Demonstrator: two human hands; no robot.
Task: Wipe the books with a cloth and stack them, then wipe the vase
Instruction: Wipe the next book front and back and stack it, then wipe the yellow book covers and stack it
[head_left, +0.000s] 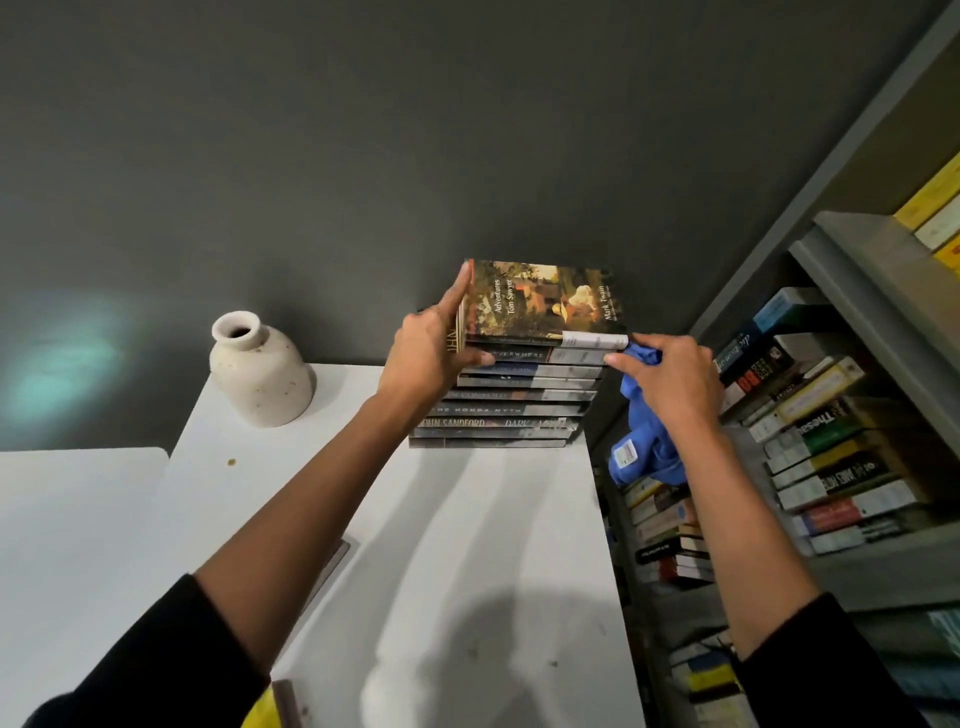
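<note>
1. A person's left hand (435, 349) braces the left end of a stack of books (498, 402) on a white surface (467, 525). Its fingers (459, 293) are straight and together, laid upright against the edges of the upper volumes, and the thumb lies across the spines just below the top book (545, 301).

2. The top book, a paperback whose cover reads "The Adventures of Tom Sawyer", lies flat and face up, roughly square with the books beneath it. The stack sits at the far right of the surface, close to a dark grey wall (363, 130), with the spines facing the camera.

3. The right hand (672, 382) clutches a blue cloth (644, 447). Its fingers (623, 362) are curled around the bunched fabric, and one fingertip touches the right end of the upper spines. The rest of the cloth hangs below the hand, a small white label showing, beside the stack's right edge.

4. A cream, speckled vase (260, 371) stands upright at the far left corner of the same surface, well apart from the stack and from both hands.

5. To the right, a grey bookshelf (852, 291) holds rows of books lying flat with spines outward. Black sleeves (171, 670) cover both arms up to the forearms.
</note>
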